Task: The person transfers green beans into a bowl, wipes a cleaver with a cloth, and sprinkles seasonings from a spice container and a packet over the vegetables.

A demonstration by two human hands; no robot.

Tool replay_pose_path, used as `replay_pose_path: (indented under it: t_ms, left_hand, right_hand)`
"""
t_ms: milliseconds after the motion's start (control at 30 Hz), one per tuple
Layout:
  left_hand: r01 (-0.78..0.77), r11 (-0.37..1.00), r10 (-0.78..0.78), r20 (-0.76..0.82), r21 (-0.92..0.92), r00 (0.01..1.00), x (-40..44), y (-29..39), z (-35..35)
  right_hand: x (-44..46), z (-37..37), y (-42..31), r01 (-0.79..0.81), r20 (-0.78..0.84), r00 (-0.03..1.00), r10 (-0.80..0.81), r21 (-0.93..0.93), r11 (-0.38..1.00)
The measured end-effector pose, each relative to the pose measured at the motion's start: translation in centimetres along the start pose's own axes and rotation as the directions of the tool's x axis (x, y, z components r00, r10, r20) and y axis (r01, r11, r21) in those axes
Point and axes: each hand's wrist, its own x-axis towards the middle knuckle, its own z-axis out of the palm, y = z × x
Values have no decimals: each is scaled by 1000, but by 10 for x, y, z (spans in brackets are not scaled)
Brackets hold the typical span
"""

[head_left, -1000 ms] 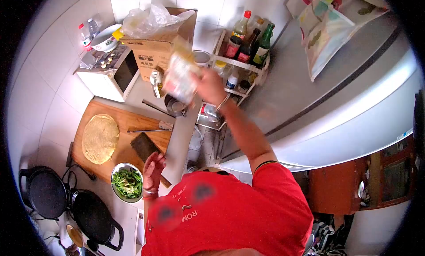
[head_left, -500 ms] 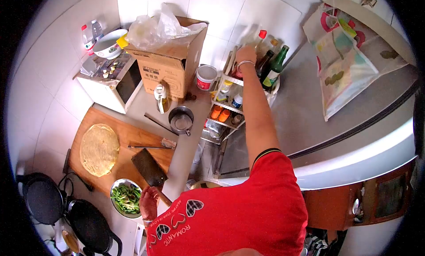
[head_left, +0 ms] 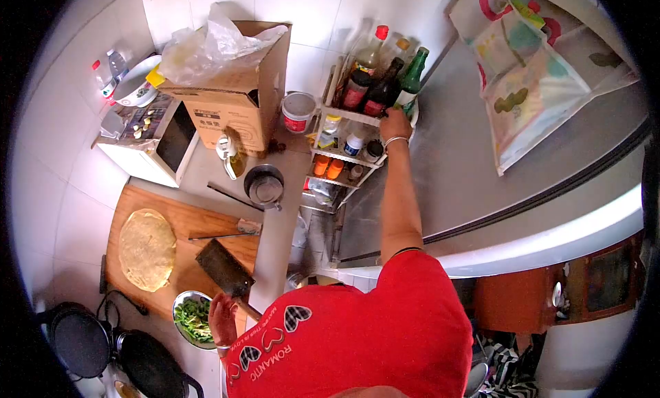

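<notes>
My right hand (head_left: pixel 395 125) is at the front rail of the top tier of a rack (head_left: pixel 368 117), just below the green bottle (head_left: pixel 412 76). Its fingers look curled together, and whatever they hold, if anything, is hidden. Beside it on that tier stand a dark bottle (head_left: pixel 383 90), a jar with a black lid (head_left: pixel 356 90) and a red-capped bottle (head_left: pixel 370 54). Next to the right rim of a bowl of chopped green vegetables (head_left: pixel 192 320) is my left hand (head_left: pixel 222 320), fingers loosely apart with nothing visible in them. Close by, a cleaver (head_left: pixel 225 267) lies partly on the cutting board (head_left: pixel 196 219).
A round flat dough sheet (head_left: pixel 147 250) lies on the board. Behind it are a small pot (head_left: pixel 265 185), an oil jug (head_left: pixel 230 156), a cardboard box (head_left: pixel 227 116) and a white tub (head_left: pixel 298 112). Black pans (head_left: pixel 148 360) stand front left; a grey appliance surface (head_left: pixel 454 171) borders the right.
My right hand has drawn back from the bottles at the rack's rear left to the front rail by the green bottle. My left hand stays beside the bowl. The view has shifted slightly.
</notes>
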Motion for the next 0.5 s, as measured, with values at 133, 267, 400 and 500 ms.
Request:
replay_pose_path:
  t_ms: [133, 267, 400, 500]
  left_hand:
    - [-23, 1000, 23, -6, 10, 1000, -1, 8, 37]
    - [-26, 1000, 26, 9, -16, 1000, -7, -2, 33]
    - [-29, 999, 29, -11, -41, 1000, -24, -11, 31]
    - [-40, 999, 41, -29, 27, 999, -35, -17, 19]
  right_hand:
    - [4, 12, 12, -8, 158, 987, 15, -45, 999]
    - [18, 26, 32, 32, 181, 983, -25, -37, 999]
    - [15, 6, 22, 129, 38, 991, -131, 31, 991]
    - [13, -8, 11, 56, 32, 998, -59, 95, 994]
